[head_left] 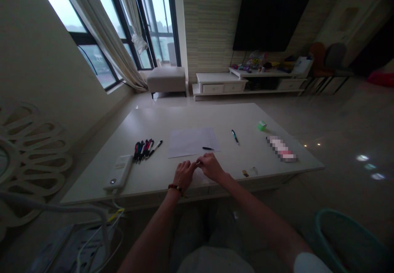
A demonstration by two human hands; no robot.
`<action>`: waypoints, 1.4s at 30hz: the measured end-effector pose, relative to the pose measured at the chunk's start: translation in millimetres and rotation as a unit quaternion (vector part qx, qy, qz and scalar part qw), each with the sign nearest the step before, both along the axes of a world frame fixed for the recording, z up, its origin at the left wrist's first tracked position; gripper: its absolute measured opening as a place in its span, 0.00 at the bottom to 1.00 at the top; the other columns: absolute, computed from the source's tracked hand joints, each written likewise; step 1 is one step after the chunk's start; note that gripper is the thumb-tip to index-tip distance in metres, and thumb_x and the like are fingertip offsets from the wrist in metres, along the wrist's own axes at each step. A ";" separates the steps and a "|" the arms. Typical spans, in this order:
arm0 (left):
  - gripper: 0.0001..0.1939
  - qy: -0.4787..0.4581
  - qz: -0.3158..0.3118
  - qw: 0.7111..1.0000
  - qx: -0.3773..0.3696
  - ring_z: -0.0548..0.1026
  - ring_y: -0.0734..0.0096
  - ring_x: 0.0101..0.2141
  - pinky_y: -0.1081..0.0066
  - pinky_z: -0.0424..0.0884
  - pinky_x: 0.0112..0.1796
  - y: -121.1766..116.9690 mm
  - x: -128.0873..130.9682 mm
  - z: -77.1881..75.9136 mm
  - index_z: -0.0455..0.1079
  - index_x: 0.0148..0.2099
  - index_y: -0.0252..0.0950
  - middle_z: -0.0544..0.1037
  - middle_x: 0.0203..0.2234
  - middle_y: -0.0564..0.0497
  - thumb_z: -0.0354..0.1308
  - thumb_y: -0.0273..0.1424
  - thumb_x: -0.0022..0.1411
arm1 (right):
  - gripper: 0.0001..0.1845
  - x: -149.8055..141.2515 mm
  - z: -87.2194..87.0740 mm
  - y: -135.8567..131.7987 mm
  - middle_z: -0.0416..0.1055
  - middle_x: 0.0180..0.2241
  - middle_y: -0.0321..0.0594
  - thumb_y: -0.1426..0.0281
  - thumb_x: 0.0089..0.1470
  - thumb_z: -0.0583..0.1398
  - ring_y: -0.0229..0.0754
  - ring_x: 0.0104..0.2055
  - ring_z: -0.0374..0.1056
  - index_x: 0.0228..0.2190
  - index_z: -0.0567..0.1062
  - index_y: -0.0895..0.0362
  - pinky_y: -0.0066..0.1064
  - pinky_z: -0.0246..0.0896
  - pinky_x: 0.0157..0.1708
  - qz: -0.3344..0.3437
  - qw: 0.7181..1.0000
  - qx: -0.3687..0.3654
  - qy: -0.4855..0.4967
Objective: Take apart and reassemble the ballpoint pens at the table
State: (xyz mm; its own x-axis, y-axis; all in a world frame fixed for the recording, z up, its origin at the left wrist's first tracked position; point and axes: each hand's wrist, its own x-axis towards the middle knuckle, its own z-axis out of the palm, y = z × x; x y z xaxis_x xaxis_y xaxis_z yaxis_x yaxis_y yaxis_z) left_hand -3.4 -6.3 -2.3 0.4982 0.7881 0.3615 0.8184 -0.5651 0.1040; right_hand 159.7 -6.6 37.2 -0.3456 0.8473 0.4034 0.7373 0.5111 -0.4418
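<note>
My left hand (184, 175) and my right hand (212, 167) meet over the near part of a white table (240, 117). A small shiny metal part (198, 163) shows in my right hand's fingertips, and my left fingertips are right beside it. Just beyond the hands lies a sheet of white paper (192, 141) with a short black pen part (207, 148) on it. Several pens (144, 150) lie to its left, and a single dark pen (235, 136) lies to its right. A white power bank (118, 172) sits near the left edge.
A green block (262, 125), a pixelated flat item (281, 148) and small bits (245, 173) lie on the table's right side. A cable (114, 203) hangs from the power bank over the near edge. A teal basket (335, 240) stands on the floor at lower right.
</note>
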 end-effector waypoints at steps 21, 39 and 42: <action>0.08 0.000 0.038 0.999 0.007 0.64 0.66 0.33 0.66 0.57 0.35 0.5 0.7 -3.3 0.64 0.38 0.38 0.69 0.31 0.48 0.43 0.28 0.63 | 0.02 44.7 -51.8 19.1 0.67 0.30 0.39 0.75 0.48 0.59 0.40 0.36 0.62 0.26 0.73 0.58 0.32 0.58 0.38 -0.090 0.991 -0.043 0.094; 0.08 0.017 0.029 0.999 -0.006 0.64 0.66 0.35 0.65 0.58 0.36 -1.4 1.2 -1.4 0.64 0.39 0.39 0.68 0.32 0.48 0.44 0.27 0.62 | 0.02 38.7 -10.4 -4.8 0.67 0.30 0.39 0.74 0.51 0.56 0.41 0.36 0.62 0.28 0.69 0.56 0.32 0.58 0.37 -0.047 0.995 -0.003 0.093; 0.08 0.016 0.024 1.000 -0.003 0.64 0.65 0.34 0.65 0.58 0.36 -2.1 1.1 -1.0 0.64 0.39 0.39 0.69 0.32 0.48 0.44 0.27 0.62 | 0.03 38.1 -8.7 -6.2 0.67 0.30 0.39 0.75 0.52 0.56 0.42 0.36 0.62 0.28 0.69 0.56 0.33 0.58 0.37 -0.042 0.995 -0.005 0.091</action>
